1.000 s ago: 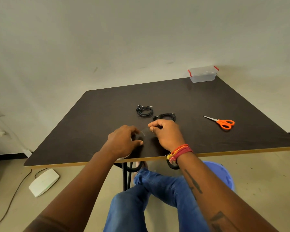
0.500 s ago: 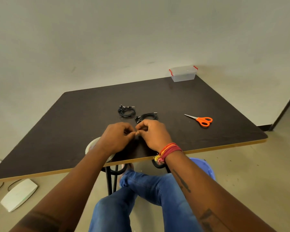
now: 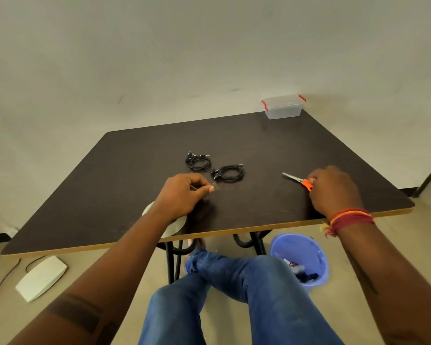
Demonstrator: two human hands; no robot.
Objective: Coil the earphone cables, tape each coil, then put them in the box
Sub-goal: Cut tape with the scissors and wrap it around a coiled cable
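1. Left hand point(image 3: 182, 195) over tape roll point(image 3: 171, 226) at near table point(image 3: 110, 185) edge, fingertips pinched narrow, likely on clear tape
2. Right hand point(image 3: 334, 189) on orange scissors point(image 3: 299, 181), grip hidden
3. Two coiled earphones point(image 3: 198, 162) point(image 3: 230, 173) mid-table, side by side
4. Lidded clear box point(image 3: 283, 107) at far right corner

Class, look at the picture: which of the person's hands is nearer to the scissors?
The right hand. Its fingers are on the orange handles of the scissors. The left hand is well off to their left, near the tape roll, pinching something small.
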